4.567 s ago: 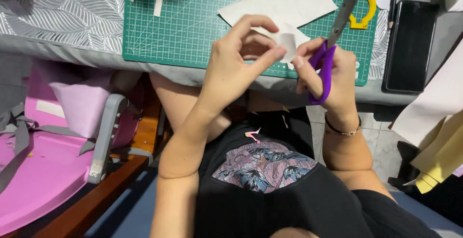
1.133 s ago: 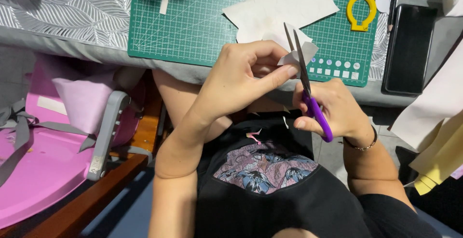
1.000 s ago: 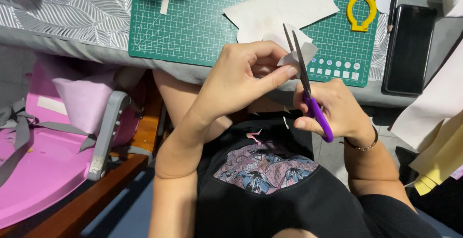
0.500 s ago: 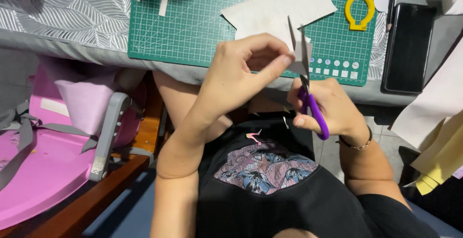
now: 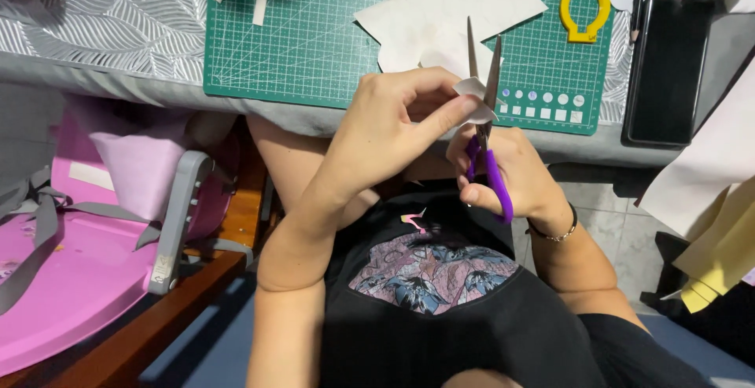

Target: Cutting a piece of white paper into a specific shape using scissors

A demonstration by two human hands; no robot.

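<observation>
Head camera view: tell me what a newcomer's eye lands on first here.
At centre, the left hand pinches a small white paper piece between the open blades of purple-handled scissors, gripped by the right hand in front of the table edge. Behind them a green cutting mat carries a large white sheet and a yellow template. At lower left sits a pink plastic seat with grey straps.

Your left hand [image 5: 393, 128] pinches a small white paper piece [image 5: 474, 97] just off the near edge of the green cutting mat [image 5: 314, 42]. Your right hand [image 5: 511, 176] holds purple-handled scissors [image 5: 486, 121], blades parted around the paper.
</observation>
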